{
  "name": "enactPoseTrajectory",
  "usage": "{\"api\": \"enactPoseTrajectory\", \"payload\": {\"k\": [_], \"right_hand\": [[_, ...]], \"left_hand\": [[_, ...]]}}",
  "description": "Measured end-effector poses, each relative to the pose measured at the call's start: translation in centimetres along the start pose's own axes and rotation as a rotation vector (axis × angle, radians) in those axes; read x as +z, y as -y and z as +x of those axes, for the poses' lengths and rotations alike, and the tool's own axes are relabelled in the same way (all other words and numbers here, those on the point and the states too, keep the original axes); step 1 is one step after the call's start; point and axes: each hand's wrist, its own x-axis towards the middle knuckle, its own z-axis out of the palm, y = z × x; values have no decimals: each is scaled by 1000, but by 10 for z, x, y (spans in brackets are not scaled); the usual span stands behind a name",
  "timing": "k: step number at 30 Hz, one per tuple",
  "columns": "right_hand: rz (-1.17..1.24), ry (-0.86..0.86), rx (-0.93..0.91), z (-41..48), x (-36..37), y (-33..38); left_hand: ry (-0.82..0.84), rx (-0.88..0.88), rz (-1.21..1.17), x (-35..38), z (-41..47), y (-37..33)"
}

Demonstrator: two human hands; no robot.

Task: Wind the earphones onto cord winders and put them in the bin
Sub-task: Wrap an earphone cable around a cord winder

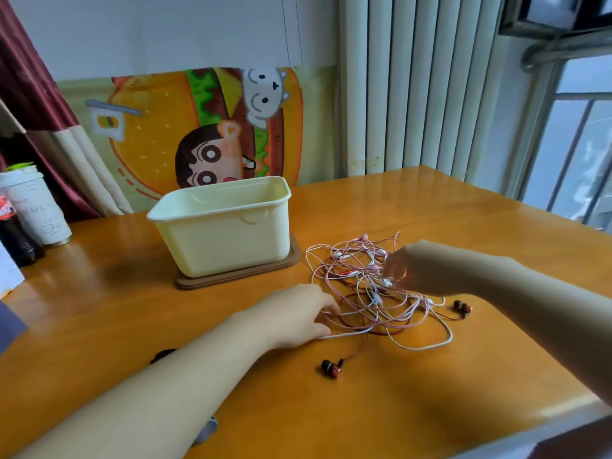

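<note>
A glossy orange desk point(430, 207) is reflecting daylight coming through a window point(576, 154) at right. A white ribbed radiator point(414, 84) is standing against the pale wall point(165, 28), beside what is probably a cartoon burger cloth point(212, 127). 1 maroon curtain point(29, 77) is hanging at left.

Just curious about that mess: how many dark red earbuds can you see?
2. One earbud lies on the table, nearer the camera than the left hand; the other lies right of the tangle, beside the right forearm. More could hide in the tangle.

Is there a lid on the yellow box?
No, the yellow box is open on top; it stands on a brown tray.
</note>
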Motion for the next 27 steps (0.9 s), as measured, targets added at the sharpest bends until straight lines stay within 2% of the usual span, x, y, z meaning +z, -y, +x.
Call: {"api": "enactPoseTrajectory", "payload": {"k": [9, 13, 16, 18, 20, 22, 24, 25, 27], "right_hand": [[-115, -5, 55, 9, 9, 9], [59, -291, 155, 19, 4, -5], [175, -428, 77, 21, -1, -3], [192, -329, -76, 17, -3, 14], [227, -132, -175, 13, -1, 32], [185, 33, -198, 11, 7, 41], [31, 93, -177, 14, 18, 42], [-40, 89, -142, 15, 22, 40], [-126, 59, -50, 20, 25, 33]], "left_hand": [[-47, -47, 28, 2, -3, 9], [-166, -134, 52, -6, -6, 30], [-356, -250, -107, -16, -8, 55], [-459, -288, -253, -21, -9, 67], [-561, -296, -357, -26, -12, 73], [-657, -320, -407, -31, -16, 76], [-739, -376, -489, -34, -22, 83], [-779, -402, -626, -34, -25, 87], [-862, -398, -1115, -39, -33, 95]]}}
